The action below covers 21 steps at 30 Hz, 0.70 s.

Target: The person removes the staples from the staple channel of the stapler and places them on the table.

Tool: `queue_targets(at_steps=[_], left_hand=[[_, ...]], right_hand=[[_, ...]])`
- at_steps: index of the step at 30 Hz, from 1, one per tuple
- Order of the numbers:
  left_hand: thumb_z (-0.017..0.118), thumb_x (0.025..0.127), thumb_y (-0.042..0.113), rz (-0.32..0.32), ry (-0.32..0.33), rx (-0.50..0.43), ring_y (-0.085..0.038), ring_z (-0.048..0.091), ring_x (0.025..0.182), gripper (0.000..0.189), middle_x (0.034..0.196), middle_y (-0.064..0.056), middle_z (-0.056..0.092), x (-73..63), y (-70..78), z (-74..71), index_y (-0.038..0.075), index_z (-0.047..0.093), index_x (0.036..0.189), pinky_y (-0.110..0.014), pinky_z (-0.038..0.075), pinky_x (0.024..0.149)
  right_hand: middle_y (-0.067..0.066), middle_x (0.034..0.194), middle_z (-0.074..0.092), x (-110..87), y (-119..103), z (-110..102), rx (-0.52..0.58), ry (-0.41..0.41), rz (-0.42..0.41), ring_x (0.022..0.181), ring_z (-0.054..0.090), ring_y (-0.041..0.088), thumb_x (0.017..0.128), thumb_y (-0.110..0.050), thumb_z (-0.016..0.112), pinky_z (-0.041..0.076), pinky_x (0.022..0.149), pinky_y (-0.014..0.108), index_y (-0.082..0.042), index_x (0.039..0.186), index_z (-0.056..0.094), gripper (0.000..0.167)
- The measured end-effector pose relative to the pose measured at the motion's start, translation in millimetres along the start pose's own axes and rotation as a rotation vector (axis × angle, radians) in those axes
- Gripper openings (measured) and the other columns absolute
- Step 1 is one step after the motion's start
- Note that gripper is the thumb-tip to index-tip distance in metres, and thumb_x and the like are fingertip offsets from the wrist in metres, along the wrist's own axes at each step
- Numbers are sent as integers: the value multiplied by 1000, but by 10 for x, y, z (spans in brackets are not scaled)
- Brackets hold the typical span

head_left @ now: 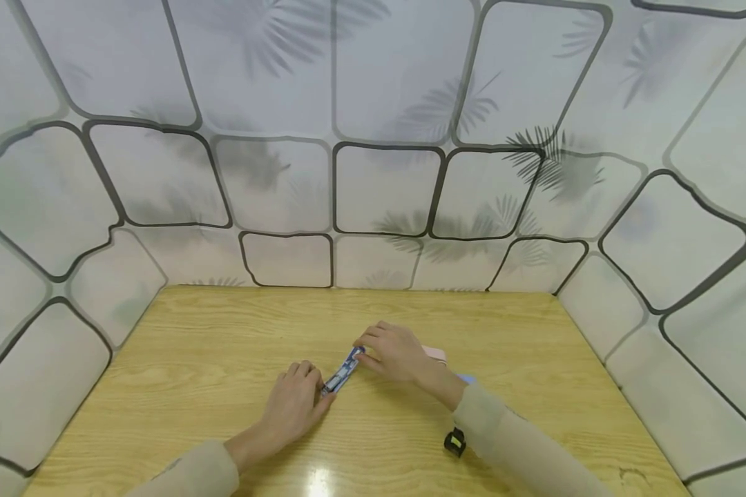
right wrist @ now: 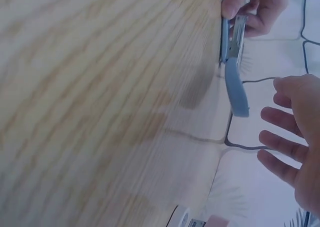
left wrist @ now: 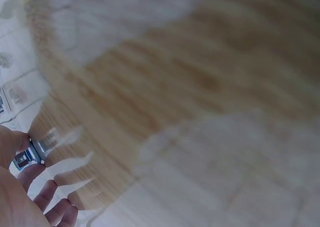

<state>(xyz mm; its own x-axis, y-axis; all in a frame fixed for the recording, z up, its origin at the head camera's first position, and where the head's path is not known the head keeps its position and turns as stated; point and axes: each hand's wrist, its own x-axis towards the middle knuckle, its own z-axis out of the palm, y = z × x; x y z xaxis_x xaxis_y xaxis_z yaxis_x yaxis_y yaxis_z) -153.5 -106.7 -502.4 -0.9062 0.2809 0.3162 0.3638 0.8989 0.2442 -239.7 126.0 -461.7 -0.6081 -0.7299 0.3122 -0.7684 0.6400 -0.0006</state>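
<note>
A blue stapler with a metal staple channel lies slantwise between the two hands over the wooden table. In the right wrist view its blue top arm is swung away from the metal channel. My left hand pinches the near end between thumb and index finger; the left wrist view shows that end of the stapler there. My right hand is at the far end, fingertips close to it. In the right wrist view, the right hand's fingers are spread, with a gap to the blue arm.
A pink object and a blue object lie partly hidden behind the right forearm. Close to the right sleeve sits a small black item with a yellow-green patch. Patterned wall covering rises at the table's back edge and sides.
</note>
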Motion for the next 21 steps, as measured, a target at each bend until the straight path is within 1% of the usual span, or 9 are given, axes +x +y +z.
queue_targets(at_steps=[4, 10, 12, 14, 16, 18, 21], left_hand=[[88, 85, 34, -2, -6, 0, -16, 58, 84, 28, 94, -2, 65, 1, 4, -5, 14, 68, 86, -34, 52, 72], [88, 85, 34, -17, -29, -14, -14, 56, 82, 28, 94, -2, 63, 3, 1, -7, 14, 68, 86, -33, 49, 70], [88, 85, 34, -21, -33, -21, -14, 55, 82, 28, 94, -2, 63, 3, 0, -6, 14, 68, 87, -33, 49, 70], [87, 86, 34, -23, -36, -24, -14, 55, 83, 28, 95, -2, 64, 4, 0, -8, 14, 68, 87, -32, 49, 70], [87, 86, 34, -24, -39, -23, -14, 55, 83, 28, 95, -2, 64, 7, 0, -6, 14, 68, 87, -32, 49, 70], [87, 86, 34, -26, -38, -25, -14, 55, 83, 28, 95, -2, 64, 11, 0, -5, 13, 68, 87, -33, 48, 71], [87, 86, 33, -27, -39, -28, -15, 56, 83, 28, 95, -2, 64, 16, 2, -6, 13, 68, 87, -33, 48, 71]], right_hand=[[-3, 110, 79, -21, -70, -37, 183, -20, 118, 101, 73, 16, 101, -34, 72, 62, 84, 31, -18, 115, 78, 22], [-1, 101, 79, -28, -123, -48, 580, -34, 314, 88, 71, 12, 102, -25, 71, 55, 73, 23, -15, 110, 79, 15], [1, 98, 79, -23, -132, -45, 695, -47, 369, 82, 69, 12, 101, -24, 72, 54, 67, 22, -13, 108, 80, 15], [7, 97, 79, -13, -144, -34, 800, -66, 413, 78, 69, 14, 100, -20, 72, 54, 63, 21, -9, 106, 79, 14], [12, 94, 79, -2, -159, -6, 882, -89, 446, 73, 69, 16, 100, -16, 72, 54, 59, 20, -5, 104, 79, 14], [17, 91, 79, 12, -180, 34, 941, -115, 472, 69, 69, 15, 99, -13, 73, 55, 56, 20, -2, 102, 79, 13], [17, 87, 79, 32, -223, 95, 1001, -159, 517, 66, 70, 12, 98, -12, 74, 56, 56, 20, 0, 99, 80, 13]])
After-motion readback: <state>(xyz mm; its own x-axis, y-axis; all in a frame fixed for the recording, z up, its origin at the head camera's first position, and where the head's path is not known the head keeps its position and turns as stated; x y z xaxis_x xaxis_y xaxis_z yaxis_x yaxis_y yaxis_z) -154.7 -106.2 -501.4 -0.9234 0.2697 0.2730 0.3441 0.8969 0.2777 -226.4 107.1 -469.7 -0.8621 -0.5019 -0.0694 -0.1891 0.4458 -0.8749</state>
